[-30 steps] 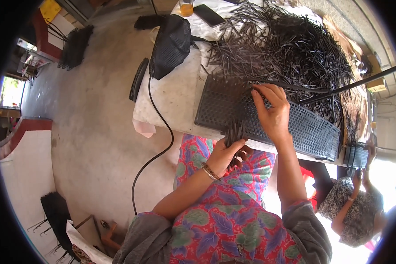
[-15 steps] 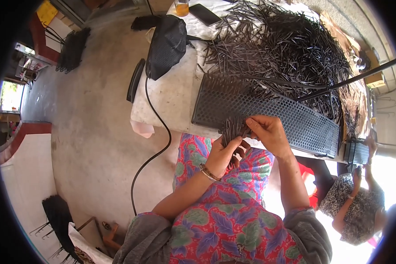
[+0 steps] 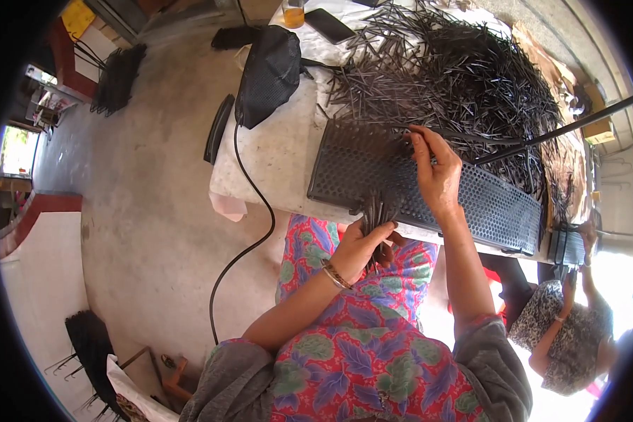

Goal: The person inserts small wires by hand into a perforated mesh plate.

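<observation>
My left hand point(image 3: 362, 247) is closed around a bundle of thin black sticks point(image 3: 378, 209), held upright just off the near edge of a long black perforated board point(image 3: 471, 190). My right hand point(image 3: 439, 172) is over the board, thumb and fingers pinched together near its far edge. A thin dark stick shows at those fingertips, partly hidden. At the board's left part, rows of black sticks point(image 3: 362, 135) stand in the holes. Behind the board lies a large loose heap of similar black sticks point(image 3: 464, 70).
A black mesh-covered object point(image 3: 269, 77) with a cable stands on the table's left side. Beyond it are a glass of amber liquid point(image 3: 293, 14) and a dark phone point(image 3: 329, 26). A black bar point(image 3: 555, 130) crosses above the heap. Another person point(image 3: 570, 323) works at the far right.
My right hand has moved from beside the bundle up and away, over the perforated board. My left hand stays near the same place, still holding the bundle.
</observation>
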`<state>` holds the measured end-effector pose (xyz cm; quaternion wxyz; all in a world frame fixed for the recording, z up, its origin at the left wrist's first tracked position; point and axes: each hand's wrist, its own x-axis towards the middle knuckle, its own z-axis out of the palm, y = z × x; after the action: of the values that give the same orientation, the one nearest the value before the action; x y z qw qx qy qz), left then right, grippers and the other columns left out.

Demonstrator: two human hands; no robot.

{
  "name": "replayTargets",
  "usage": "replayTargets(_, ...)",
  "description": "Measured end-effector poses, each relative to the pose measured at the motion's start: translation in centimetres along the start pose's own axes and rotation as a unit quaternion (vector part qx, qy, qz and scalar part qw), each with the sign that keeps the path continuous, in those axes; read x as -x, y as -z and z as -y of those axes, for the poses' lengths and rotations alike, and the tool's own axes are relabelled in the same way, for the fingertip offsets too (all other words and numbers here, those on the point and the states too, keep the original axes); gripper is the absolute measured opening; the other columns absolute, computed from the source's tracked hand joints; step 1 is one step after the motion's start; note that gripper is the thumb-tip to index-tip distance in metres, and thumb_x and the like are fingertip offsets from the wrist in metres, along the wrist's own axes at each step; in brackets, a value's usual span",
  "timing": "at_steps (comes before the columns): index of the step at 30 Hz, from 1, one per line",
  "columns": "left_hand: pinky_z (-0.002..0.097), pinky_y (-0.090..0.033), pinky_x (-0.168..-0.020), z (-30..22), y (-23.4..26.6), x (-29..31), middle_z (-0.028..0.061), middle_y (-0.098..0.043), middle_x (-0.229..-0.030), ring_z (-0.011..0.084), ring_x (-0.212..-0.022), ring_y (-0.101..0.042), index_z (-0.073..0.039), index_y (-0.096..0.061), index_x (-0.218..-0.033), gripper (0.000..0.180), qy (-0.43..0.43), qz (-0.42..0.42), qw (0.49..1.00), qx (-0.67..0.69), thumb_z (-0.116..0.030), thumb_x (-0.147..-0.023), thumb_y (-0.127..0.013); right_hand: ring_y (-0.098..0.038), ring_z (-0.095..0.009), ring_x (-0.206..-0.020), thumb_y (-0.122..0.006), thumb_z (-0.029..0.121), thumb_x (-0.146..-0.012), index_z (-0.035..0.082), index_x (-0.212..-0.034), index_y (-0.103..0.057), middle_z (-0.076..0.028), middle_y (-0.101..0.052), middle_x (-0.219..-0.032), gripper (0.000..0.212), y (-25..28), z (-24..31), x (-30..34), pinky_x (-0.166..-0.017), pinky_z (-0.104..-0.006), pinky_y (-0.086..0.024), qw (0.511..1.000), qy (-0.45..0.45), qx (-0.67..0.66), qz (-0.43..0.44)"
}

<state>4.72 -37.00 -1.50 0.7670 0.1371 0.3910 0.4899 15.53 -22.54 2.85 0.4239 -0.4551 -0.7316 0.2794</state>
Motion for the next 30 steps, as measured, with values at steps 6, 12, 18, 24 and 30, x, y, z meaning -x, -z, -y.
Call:
replayTargets(6, 0.0261, -0.05, -0.054, 0.2, 0.5, 0.0, 0.013, -0.066, -0.093, 0.0152, -0.069, -0.062, -0.001, -0.056, -0.108, 0.025, 0.029, -0.017, 0.999, 0.036, -0.021, -0.094, -0.051, -0.063, -0.021, -0.072, -0.059, 0.006, -0.088, -0.001, -0.1, -0.063, -0.012, -0.065, -0.086, 0.015, -0.4, -0.7, 0.5, -0.063, -0.0286, -0.049, 0.995, 0.075, 0.061, 0.01)
replayTargets(12, 0.0264, -0.054, -0.053, 0.4, 0.6, -0.4, 0.0157, -0.065, -0.098, 0.016, -0.07, -0.064, -0.003, -0.053, -0.105, 0.02, 0.013, -0.007, 0.998, 0.058, -0.019, -0.095, -0.048, -0.06, -0.03, -0.079, -0.065, 0.008, -0.081, 0.001, -0.092, -0.066, -0.011, -0.059, -0.093, 0.013, -1.0, -0.7, 0.9, -0.067, -0.0357, -0.049, 0.978, 0.142, 0.148, 0.023)
replayTargets(18, 0.0261, -0.052, -0.05, 0.0, 0.5, 0.1, 0.0151, -0.065, -0.097, 0.0151, -0.067, -0.063, -0.006, -0.053, -0.108, 0.019, -0.006, -0.004, 0.998, 0.06, -0.02, -0.095, -0.048, -0.06, -0.019, -0.066, -0.068, 0.015, -0.081, -0.001, -0.094, -0.067, -0.011, -0.063, -0.088, 0.02, 1.1, 1.8, 1.7, -0.06, -0.031, -0.049, 0.996, -0.017, 0.046, 0.077)
replayTargets(24, 0.0232, -0.047, -0.045, -0.2, 0.1, -0.2, 0.0143, -0.066, -0.095, 0.012, -0.06, -0.059, -0.005, -0.054, -0.111, 0.023, -0.008, -0.027, 0.997, 0.072, -0.021, -0.095, -0.049, -0.055, -0.006, -0.063, -0.067, 0.013, -0.084, -0.004, -0.089, -0.067, -0.004, -0.065, -0.07, 0.018, 2.9, 1.6, 3.3, -0.057, -0.0224, -0.045, 0.959, -0.2, -0.066, 0.189)
replayTargets(30, 0.0244, -0.042, -0.041, -0.2, -0.5, -0.3, 0.0135, -0.067, -0.088, 0.0114, -0.051, -0.055, -0.001, -0.057, -0.106, 0.025, 0.03, 0.006, 0.999, 0.043, -0.022, -0.095, -0.05, -0.056, -0.011, -0.063, -0.065, 0.009, -0.085, -0.002, -0.094, -0.066, -0.009, -0.065, -0.077, 0.014, 2.3, 0.9, 0.1, -0.058, -0.024, -0.045, 1.0, -0.012, 0.001, 0.007)
